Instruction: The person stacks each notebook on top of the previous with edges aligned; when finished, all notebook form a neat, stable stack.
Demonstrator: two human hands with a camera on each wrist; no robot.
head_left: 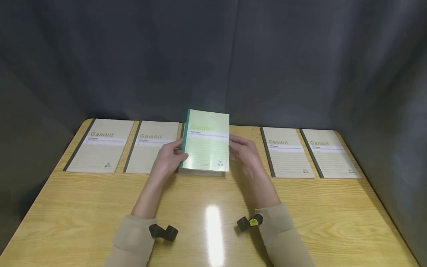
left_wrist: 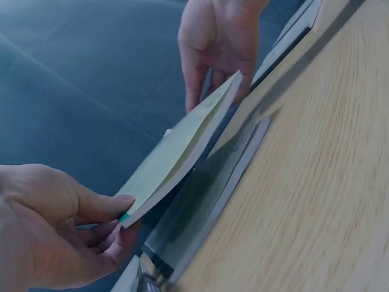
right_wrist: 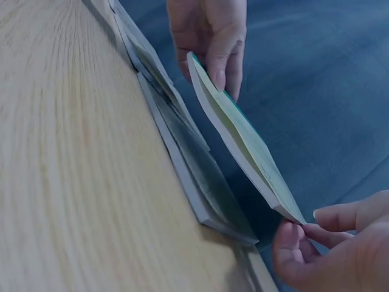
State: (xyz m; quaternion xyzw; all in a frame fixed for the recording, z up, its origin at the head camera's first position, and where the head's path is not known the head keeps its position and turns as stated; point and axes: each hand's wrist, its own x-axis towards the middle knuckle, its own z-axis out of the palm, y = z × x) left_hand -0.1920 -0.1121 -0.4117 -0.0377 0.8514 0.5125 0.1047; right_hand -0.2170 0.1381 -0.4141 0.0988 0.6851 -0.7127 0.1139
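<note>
A pale green notebook (head_left: 207,144) with a green spine is raised over the table, tilted toward the head camera. My left hand (head_left: 169,157) pinches its spine side near the lower corner, thumb on the cover and fingers underneath. At the opposite edge is my right hand (head_left: 245,150), its fingertips right at the lower corner in the right wrist view. The right thumb (right_wrist: 337,216) stands off the cover there. Below the raised notebook lies another notebook (left_wrist: 200,201) on the table, mostly hidden from the head view.
Two like notebooks lie to the left, one far left (head_left: 100,148) and one nearer (head_left: 155,144). Two more lie to the right, one inner (head_left: 287,154) and one outer (head_left: 330,155). The wooden table (head_left: 166,207) ends at a dark curtain (head_left: 213,55) behind.
</note>
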